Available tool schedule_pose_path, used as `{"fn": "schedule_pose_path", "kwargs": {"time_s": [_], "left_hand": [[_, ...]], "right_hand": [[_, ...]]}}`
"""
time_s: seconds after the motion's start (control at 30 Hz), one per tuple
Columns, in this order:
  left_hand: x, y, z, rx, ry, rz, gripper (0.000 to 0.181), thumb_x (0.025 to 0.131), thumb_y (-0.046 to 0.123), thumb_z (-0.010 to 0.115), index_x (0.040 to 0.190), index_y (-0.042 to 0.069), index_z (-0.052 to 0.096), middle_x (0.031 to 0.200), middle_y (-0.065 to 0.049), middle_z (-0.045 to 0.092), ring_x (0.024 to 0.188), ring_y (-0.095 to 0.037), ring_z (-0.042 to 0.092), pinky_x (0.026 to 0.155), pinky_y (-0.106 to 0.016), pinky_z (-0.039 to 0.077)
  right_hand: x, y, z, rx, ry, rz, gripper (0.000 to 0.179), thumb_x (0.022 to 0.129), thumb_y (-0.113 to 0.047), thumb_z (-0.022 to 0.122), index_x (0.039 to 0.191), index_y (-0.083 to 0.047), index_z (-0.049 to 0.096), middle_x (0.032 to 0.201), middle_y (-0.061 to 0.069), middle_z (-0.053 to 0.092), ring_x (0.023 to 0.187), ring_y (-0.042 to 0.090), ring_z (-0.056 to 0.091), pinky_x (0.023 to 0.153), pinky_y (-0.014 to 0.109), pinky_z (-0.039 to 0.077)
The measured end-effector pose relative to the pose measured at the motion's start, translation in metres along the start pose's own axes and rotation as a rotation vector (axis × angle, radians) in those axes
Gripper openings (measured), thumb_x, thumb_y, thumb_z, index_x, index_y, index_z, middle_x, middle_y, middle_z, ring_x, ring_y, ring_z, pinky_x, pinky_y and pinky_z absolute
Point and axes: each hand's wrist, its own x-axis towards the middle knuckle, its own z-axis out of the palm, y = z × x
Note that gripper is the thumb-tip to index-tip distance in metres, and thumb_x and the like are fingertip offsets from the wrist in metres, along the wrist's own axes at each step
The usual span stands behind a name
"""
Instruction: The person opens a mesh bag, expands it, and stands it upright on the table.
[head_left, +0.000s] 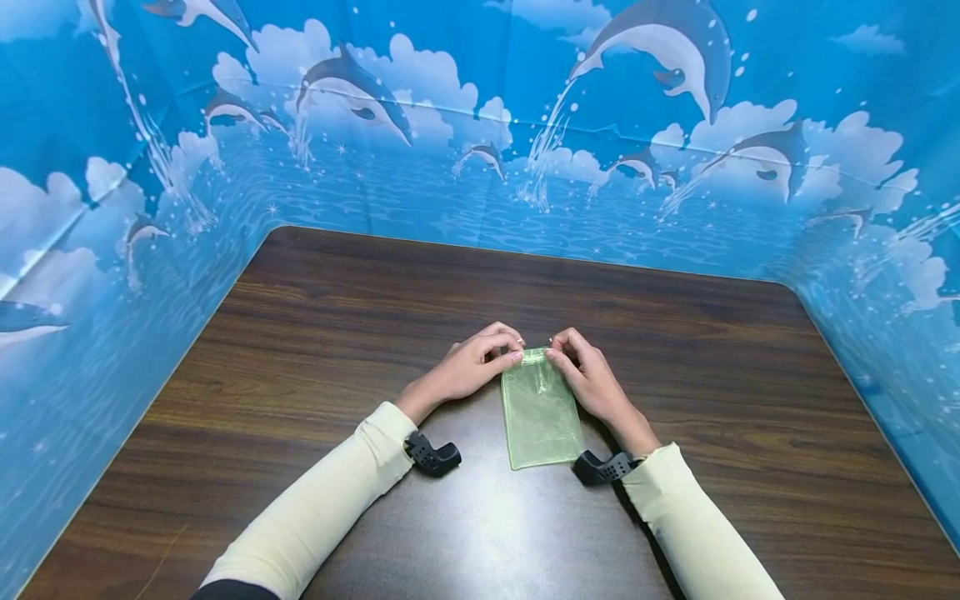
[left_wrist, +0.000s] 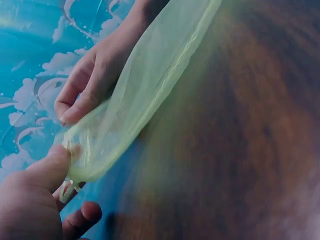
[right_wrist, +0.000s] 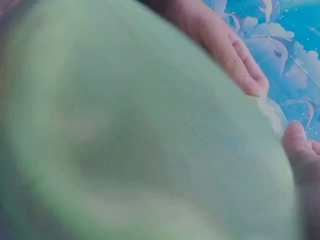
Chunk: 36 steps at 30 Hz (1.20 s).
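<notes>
A sheer light-green drawstring pouch [head_left: 542, 417] hangs flat between both hands, its gathered top edge away from the person. My left hand [head_left: 480, 362] pinches the top left corner between thumb and fingers. At the top right corner, my right hand [head_left: 588, 379] pinches the fabric the same way. A small cord loop [left_wrist: 65, 192] sticks out beside the left fingers in the left wrist view. Seen from the right wrist, the pouch [right_wrist: 150, 120] fills most of the picture, blurred by nearness, with the fingertips at its far edge.
A dark wood-grain table [head_left: 337, 317] lies beneath the hands. Blue cloth [head_left: 420, 192] printed with dolphins and clouds stands along its back and sides. Black wrist cameras [head_left: 435, 457] are strapped over the pale sleeves [head_left: 322, 500].
</notes>
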Motion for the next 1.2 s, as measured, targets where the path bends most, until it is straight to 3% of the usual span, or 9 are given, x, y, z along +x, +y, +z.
{"fn": "schedule_pose_path", "kwargs": {"time_s": [0.1,0.23,0.43,1.2], "left_hand": [[0.0002,0.0007,-0.0009,-0.025,-0.013,-0.002,0.021,0.109,0.033,0.055,0.115,0.021,0.071,0.134,0.004,0.061,0.108,-0.012,0.061,0.087,-0.032,0.048],[0.0,0.0026,-0.0014,-0.007,-0.009,-0.012,0.024,0.11,0.035,0.051,0.117,0.02,0.069,0.13,0.005,0.062,0.101,-0.011,0.059,0.083,-0.032,0.048],[-0.0007,0.0044,-0.0009,0.033,0.019,-0.047,0.029,0.112,0.04,0.044,0.115,0.023,0.067,0.12,0.007,0.062,0.095,-0.012,0.057,0.081,-0.033,0.046],[0.001,0.0062,0.0006,0.074,0.065,-0.033,0.031,0.113,0.04,0.042,0.093,0.022,0.058,0.096,0.003,0.057,0.083,-0.014,0.052,0.074,-0.031,0.041]], "right_hand": [[-0.0011,0.0049,-0.0007,0.016,-0.019,-0.012,0.009,0.107,-0.005,0.055,0.107,-0.001,0.063,0.082,0.01,0.059,0.07,0.006,0.048,0.065,0.024,0.04],[-0.0021,0.0073,-0.0021,0.045,-0.034,-0.033,0.014,0.108,-0.009,0.055,0.101,-0.008,0.067,0.078,0.004,0.057,0.069,0.007,0.048,0.065,0.024,0.04],[-0.0016,0.0061,-0.0024,0.018,-0.028,-0.052,0.021,0.111,-0.018,0.051,0.093,-0.014,0.061,0.074,-0.003,0.048,0.063,0.008,0.043,0.062,0.026,0.038],[-0.0003,0.0056,-0.0012,-0.032,0.012,-0.059,0.034,0.111,-0.022,0.05,0.078,-0.017,0.048,0.068,-0.005,0.043,0.058,0.009,0.039,0.06,0.026,0.035]]}}
